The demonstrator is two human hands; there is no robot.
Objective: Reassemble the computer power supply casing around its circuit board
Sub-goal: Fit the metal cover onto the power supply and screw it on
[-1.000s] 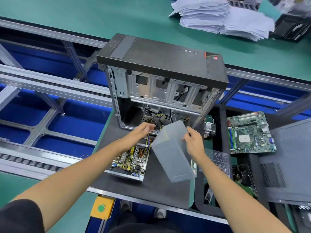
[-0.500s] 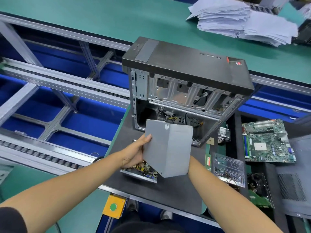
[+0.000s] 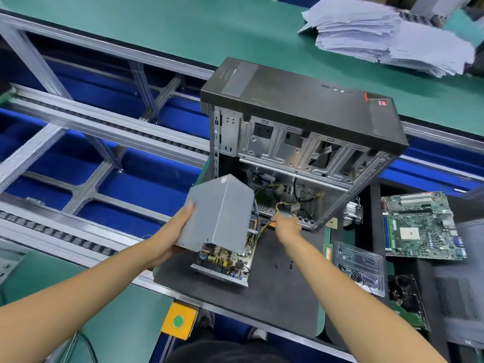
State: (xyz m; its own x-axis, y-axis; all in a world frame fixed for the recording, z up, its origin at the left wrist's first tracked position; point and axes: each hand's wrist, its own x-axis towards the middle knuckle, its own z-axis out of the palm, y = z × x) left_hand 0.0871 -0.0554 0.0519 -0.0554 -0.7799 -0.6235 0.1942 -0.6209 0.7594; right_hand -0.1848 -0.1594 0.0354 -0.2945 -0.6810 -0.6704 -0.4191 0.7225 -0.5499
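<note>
an electronics assembly line: conveyor rails [image 3: 78,132], green bench mat [image 3: 183,30], loose motherboard [image 3: 421,226].

- Your grey folded sheet-metal cover [image 3: 220,213] hides the far half of the green circuit board [image 3: 225,258] in its open metal tray.
- Your right hand [image 3: 286,226] is motion-blurred; you cannot tell whether its fingers pinch the yellow and orange wires [image 3: 267,224].
- The stack of white papers [image 3: 387,35] is cut off by the top edge.
- The dark perforated side panel [image 3: 458,292] runs off the right edge.
</note>
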